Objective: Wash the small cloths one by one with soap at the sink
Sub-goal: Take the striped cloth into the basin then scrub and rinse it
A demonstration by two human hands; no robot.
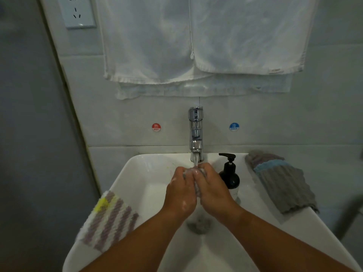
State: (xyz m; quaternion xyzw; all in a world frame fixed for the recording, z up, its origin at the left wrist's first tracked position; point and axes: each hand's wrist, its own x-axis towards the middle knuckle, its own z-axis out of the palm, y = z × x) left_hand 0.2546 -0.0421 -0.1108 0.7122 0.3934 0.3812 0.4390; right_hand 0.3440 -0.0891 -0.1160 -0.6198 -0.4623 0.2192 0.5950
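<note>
The white sink [135, 169] carries a striped cloth [110, 218] draped over its rim at eight o'clock, a black soap bottle [229, 176] at one, stacked grey cloths [282, 185] (one blue-edged) at two, and a chrome tap [196, 132] at twelve.

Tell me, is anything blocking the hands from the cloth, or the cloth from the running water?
Nothing visible. The left hand and right hand grip the small cloth directly, right under the stream from the tap.

One tap [195, 132], one soap bottle [229, 177], two wall stickers [156, 127] [234, 126]
</note>
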